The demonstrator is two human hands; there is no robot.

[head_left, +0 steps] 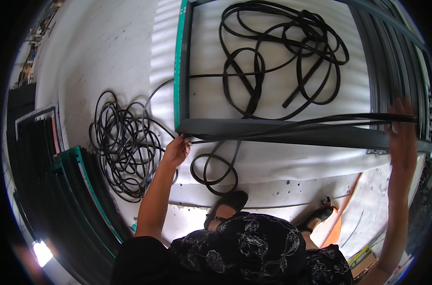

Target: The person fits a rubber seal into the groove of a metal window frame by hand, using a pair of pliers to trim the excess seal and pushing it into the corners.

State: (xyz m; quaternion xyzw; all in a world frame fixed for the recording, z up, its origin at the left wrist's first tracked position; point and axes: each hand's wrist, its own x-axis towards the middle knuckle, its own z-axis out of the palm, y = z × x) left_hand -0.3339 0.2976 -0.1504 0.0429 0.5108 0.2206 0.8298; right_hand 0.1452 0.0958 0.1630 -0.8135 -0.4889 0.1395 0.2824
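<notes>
black rubber strip (292, 124) runs between left hand (176, 150) and right hand (402, 135) - seemingly pinched.

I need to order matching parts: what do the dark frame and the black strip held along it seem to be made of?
The frame looks like painted or coated metal: straight, rigid bars with a matte dark grey face and green edge. The black strip, pinched by the left hand and right hand, looks like rubber: dull, and its slack coils limply.

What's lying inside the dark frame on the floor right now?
Inside the dark frame lies a loose tangle of black rubber strip on white corrugated sheeting. The frame's far top edge is out of view; the sheeting hides the floor beneath.
</notes>
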